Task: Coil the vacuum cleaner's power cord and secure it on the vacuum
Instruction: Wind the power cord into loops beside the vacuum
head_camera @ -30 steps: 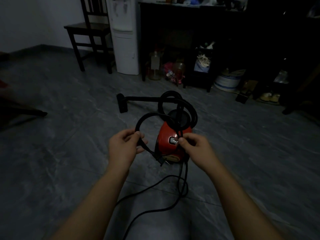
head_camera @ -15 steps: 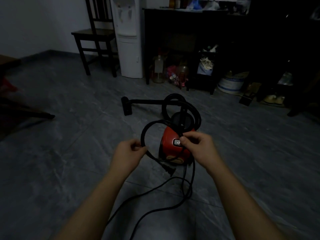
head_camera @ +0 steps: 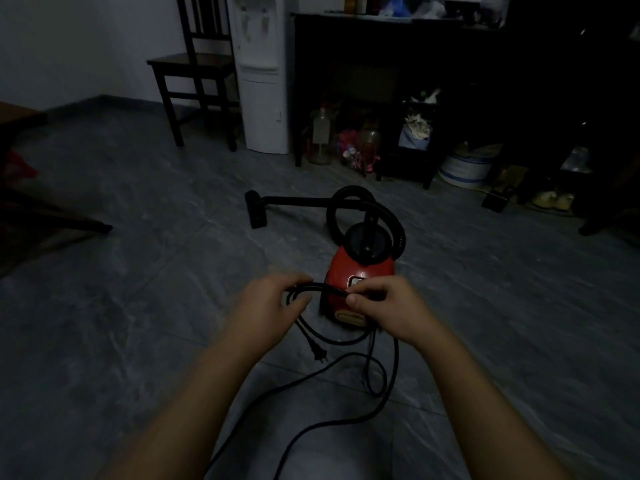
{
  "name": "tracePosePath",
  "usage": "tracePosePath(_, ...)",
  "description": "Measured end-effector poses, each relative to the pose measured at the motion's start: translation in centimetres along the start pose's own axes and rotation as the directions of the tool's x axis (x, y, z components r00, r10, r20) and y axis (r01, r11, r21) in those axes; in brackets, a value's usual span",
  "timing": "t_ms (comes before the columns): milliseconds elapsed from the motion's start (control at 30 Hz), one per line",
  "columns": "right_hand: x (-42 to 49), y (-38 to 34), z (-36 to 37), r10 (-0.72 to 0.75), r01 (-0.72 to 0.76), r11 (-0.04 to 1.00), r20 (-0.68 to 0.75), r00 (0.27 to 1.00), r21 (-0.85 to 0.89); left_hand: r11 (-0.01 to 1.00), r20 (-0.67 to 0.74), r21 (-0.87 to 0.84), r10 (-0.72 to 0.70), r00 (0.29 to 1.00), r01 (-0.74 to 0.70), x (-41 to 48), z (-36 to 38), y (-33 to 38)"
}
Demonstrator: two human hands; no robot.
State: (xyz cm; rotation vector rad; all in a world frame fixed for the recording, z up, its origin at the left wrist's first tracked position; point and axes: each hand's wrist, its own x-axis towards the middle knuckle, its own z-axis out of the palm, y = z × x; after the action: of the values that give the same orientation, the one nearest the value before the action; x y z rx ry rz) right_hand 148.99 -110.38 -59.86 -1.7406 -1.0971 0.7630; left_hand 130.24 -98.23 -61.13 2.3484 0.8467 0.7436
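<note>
One small loop made, by the look of it; most of the job left to do. Nearest, well short of the vacuum: long slack run of cord lying loose on the floor, curving back toward the camera and out of frame.

Just in front of the vacuum: left hand curled round the loop's doubled strands, fingers clamped on the cord. Right hand close beside it, pinching the same cord between thumb and fingertips. Plug dangling below the left hand, touching the floor or not, hard to tell.

Nothing fastened to the vacuum yet. Remains to gather the slack into further loops, then hook or tuck the bundle onto the red body.

Behind the vacuum: hose curled over its top, nozzle off to its left.

Far beyond the vacuum, under the dark table: clear jug, contents not readable. Open blue box stuffed with pale crumpled rags or paper. White tub with a blue band, contents unclear.
</note>
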Motion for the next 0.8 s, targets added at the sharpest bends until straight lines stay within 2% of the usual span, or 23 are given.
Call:
tracePosePath(300,-0.3,0.0,-0.4,-0.025,0.026,0.999,-0.04,0.999,0.028,1.0,0.055,0.007,-0.007,0.998,0.006,0.2,-0.3,0.7)
tracePosePath(533,-0.2,0.1,-0.4,-0.031,0.03,0.999,-0.041,0.999,-0.024,0.991,0.14,0.123,0.04,0.989,-0.058,-0.2,0.4,1.2)
tracePosePath(700,0.1,0.2,-0.9,-0.057,0.056,0.998,-0.146,0.988,-0.008,0.998,0.038,-0.043,-0.033,0.999,0.035,0.1,0.4,1.4)
tracePosePath(800,0.2,0.4,-1.2,-0.057,0.072,0.995,-0.217,0.974,0.062,0.971,-0.027,-0.209,-0.12,0.992,0.112,0.4,0.1,1.4)
